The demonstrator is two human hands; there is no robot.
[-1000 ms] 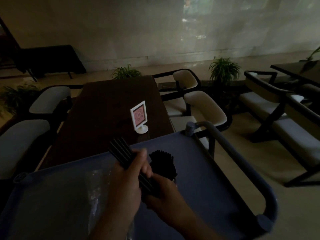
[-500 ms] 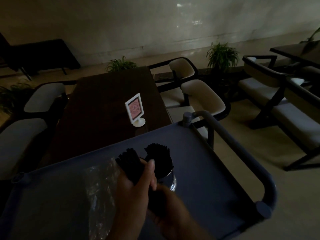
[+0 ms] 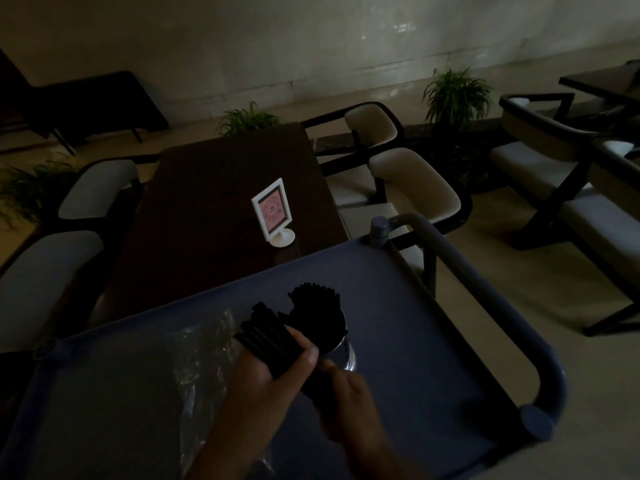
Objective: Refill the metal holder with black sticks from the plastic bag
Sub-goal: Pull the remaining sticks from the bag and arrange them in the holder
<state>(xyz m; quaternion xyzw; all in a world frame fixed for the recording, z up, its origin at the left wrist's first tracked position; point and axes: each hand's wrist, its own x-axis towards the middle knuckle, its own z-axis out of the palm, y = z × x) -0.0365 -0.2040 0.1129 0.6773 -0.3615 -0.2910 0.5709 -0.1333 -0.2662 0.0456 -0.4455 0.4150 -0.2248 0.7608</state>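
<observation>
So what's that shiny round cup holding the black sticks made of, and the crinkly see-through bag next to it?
The round cup-shaped holder looks like polished metal: its side catches bright glints in the dim light. The see-through bag looks like thin, glossy plastic, wrinkled, with the blue cart tray showing through. The black sticks are matte; plastic or wood, I can't tell.

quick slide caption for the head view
Left hand grips a bundle of black sticks beside the stick-filled metal holder on a blue cart.
</observation>
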